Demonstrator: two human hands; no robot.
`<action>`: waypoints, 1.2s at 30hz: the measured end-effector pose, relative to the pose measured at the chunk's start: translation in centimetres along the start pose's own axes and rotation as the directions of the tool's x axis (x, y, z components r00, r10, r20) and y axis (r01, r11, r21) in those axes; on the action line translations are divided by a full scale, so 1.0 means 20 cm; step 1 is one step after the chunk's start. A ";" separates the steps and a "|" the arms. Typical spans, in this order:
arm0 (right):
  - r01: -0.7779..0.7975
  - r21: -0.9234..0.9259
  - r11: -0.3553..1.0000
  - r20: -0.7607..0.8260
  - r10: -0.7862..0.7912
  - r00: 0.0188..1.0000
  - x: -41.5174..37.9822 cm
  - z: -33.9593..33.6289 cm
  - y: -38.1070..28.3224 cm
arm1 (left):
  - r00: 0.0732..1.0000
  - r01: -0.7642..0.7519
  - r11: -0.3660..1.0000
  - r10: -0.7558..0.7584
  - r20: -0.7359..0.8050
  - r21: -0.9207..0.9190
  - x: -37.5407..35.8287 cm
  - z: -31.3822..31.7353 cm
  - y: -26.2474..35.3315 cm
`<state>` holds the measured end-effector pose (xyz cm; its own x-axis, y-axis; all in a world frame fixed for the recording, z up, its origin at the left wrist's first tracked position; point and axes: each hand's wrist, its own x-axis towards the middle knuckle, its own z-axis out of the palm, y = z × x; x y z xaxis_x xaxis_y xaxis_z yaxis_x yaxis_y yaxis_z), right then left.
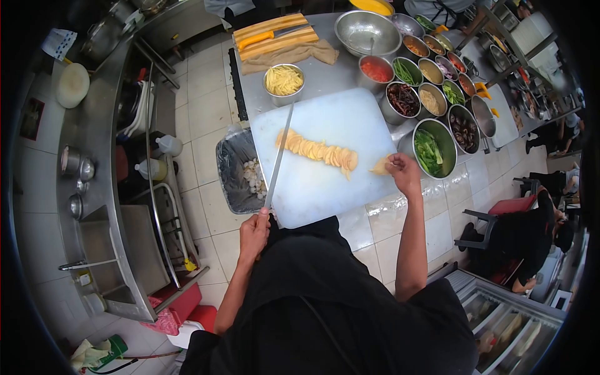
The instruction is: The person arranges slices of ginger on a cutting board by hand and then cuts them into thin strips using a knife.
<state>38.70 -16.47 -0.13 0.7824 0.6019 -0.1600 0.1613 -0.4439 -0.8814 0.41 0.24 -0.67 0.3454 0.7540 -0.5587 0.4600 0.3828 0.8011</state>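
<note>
My left hand (pixel 254 235) is closed round the handle of a long knife (pixel 279 153), whose blade lies along the left side of the white cutting board (pixel 331 203). An overlapping row of thin, round, pale-yellow slices (pixel 315 150), potato-like, stretches across the middle of the board, its left end by the blade. At the board's right edge, my right hand (pixel 404 172) pinches a pale-yellow slice (pixel 380 166) between fingers and thumb. Beyond the board stands a metal bowl of yellow strips (pixel 284 81).
Metal containers crowd the right, including leafy greens (pixel 427 152), dark dried pods (pixel 403 100) and red pieces (pixel 376 70). A yellow-handled knife (pixel 262 39) rests on a striped wooden board (pixel 247 28). Left below is a lined bin (pixel 228 181). A person (pixel 525 234) sits at right.
</note>
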 end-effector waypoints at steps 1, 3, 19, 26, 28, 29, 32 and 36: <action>-0.001 0.002 1.000 0.000 0.001 1.000 0.02 0.02 -0.01 | 1.000 0.006 1.000 -0.006 0.003 -0.004 0.00 0.00 0.00; 0.113 -0.008 0.994 0.189 -0.110 0.976 0.08 0.10 -0.04 | 1.000 0.010 1.000 -0.010 0.011 0.004 0.00 0.00 0.00; 0.196 -0.240 0.951 0.007 -0.200 0.980 0.09 0.28 -0.12 | 1.000 0.012 1.000 -0.012 -0.013 -0.011 -0.01 0.00 0.00; 0.168 -0.436 0.884 -0.214 -0.283 0.935 -0.01 0.01 0.01 | 1.000 0.014 1.000 -0.014 0.003 -0.012 0.00 0.01 0.02; 0.077 -0.459 0.885 -0.218 -0.196 0.956 -0.04 0.00 0.06 | 1.000 0.013 1.000 -0.013 0.001 0.001 0.01 0.01 0.02; 0.073 -0.460 0.885 -0.222 -0.194 0.956 -0.03 0.02 0.08 | 1.000 0.013 1.000 -0.013 0.005 0.003 0.01 0.02 0.02; 0.010 -0.465 0.885 -0.244 -0.139 0.960 -0.02 0.06 0.12 | 0.999 0.011 1.000 -0.011 0.035 0.006 0.02 0.02 0.04; -0.008 -0.594 0.804 -0.203 -0.141 0.969 -0.02 0.10 0.07 | 0.999 0.007 0.999 -0.009 0.033 0.037 0.01 0.04 0.05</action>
<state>37.34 -15.93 -2.19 0.8577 0.5107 0.0594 0.4810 -0.7561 -0.4438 1.57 0.38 -0.24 0.3683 0.7326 -0.5724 0.4925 0.3684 0.7885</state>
